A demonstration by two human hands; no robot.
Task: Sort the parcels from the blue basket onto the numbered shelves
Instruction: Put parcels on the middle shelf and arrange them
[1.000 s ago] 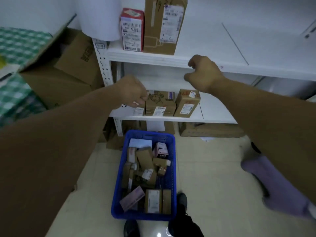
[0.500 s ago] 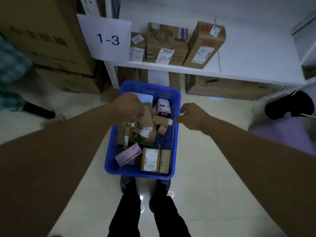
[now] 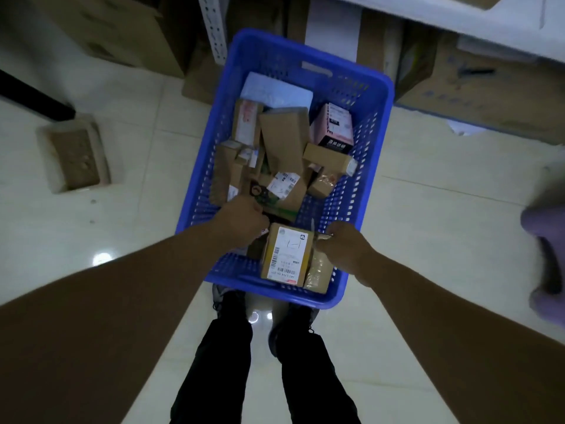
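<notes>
Both bare arms reach forward and down, converging, left hand knuckles up with fingers curled under, right hand near it on the right, back up, fingers curled inward toward the left, hands apart, unclear whether either one grips anything.

parcels crowd blue basket, open-topped, shelf beyond
</notes>
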